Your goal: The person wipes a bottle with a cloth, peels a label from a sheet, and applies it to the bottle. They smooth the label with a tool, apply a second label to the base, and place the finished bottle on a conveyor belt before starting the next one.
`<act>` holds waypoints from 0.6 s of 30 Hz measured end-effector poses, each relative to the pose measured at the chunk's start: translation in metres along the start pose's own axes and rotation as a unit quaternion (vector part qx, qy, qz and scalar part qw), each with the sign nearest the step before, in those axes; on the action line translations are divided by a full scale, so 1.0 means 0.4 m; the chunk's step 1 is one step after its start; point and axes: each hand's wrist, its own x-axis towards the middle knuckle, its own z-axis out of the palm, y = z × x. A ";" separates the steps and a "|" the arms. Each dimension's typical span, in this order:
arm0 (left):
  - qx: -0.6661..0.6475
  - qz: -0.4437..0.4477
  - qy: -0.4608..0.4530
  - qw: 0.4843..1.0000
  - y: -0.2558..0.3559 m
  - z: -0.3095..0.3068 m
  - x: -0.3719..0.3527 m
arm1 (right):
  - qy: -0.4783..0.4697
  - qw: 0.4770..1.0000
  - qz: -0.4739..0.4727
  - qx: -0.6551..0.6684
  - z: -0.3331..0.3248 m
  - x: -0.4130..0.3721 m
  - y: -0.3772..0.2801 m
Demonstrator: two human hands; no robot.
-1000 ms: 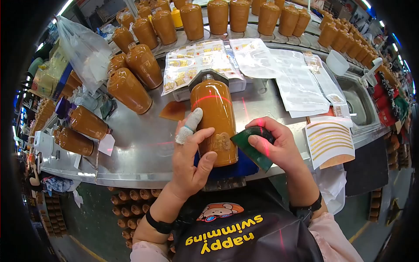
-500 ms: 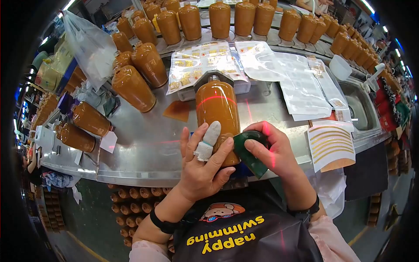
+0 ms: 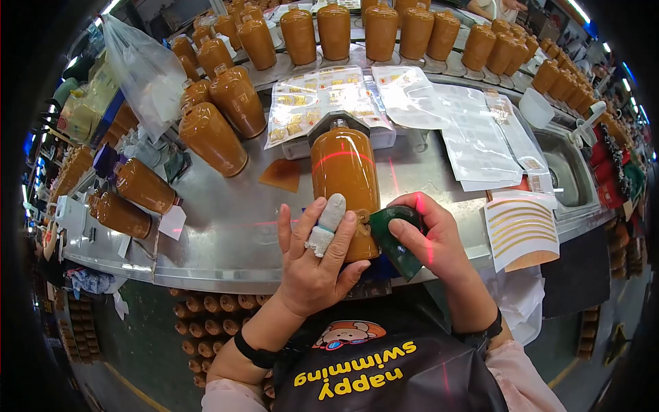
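Note:
A glossy brown bottle (image 3: 345, 180) lies on the metal table with its neck in a dark angled holder (image 3: 338, 119) and a red laser line across its shoulder. My left hand (image 3: 317, 250) rests on the bottle's lower left side, fingers spread, a white wrap around one finger. Beside those fingertips, a gold decal (image 3: 360, 223) sits on the bottle's surface. My right hand (image 3: 434, 237) pinches a dark green scraper (image 3: 399, 240) between thumb and fingers. Its left edge is right at the bottle's right side, close to the decal.
Sheets of gold decals (image 3: 317, 103) lie behind the holder. An amber flat piece (image 3: 280, 176) is left of the bottle. Several brown bottles (image 3: 213, 141) stand at left, more on a conveyor (image 3: 357, 60) behind. Right are a sheet of gold strips (image 3: 522, 226) and a sink (image 3: 573, 180).
My left fingers have shifted slightly left, uncovering the gold decal. The scraper has drawn a little to the right. Bottles on the conveyor have moved along.

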 end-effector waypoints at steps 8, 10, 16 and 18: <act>0.031 0.017 -0.012 0.999 0.009 -0.007 0.005 | 0.042 0.999 0.028 0.003 -0.018 -0.005 -0.001; 0.040 0.022 -0.019 0.999 0.016 -0.009 0.010 | 0.054 0.998 0.022 -0.004 -0.020 -0.004 0.004; 0.026 0.064 -0.018 0.997 0.041 0.001 0.020 | 0.073 0.997 -0.004 -0.028 -0.019 0.019 -0.005; 0.001 0.094 -0.008 0.996 0.043 0.013 0.015 | 0.104 0.994 -0.010 -0.044 -0.007 0.040 -0.012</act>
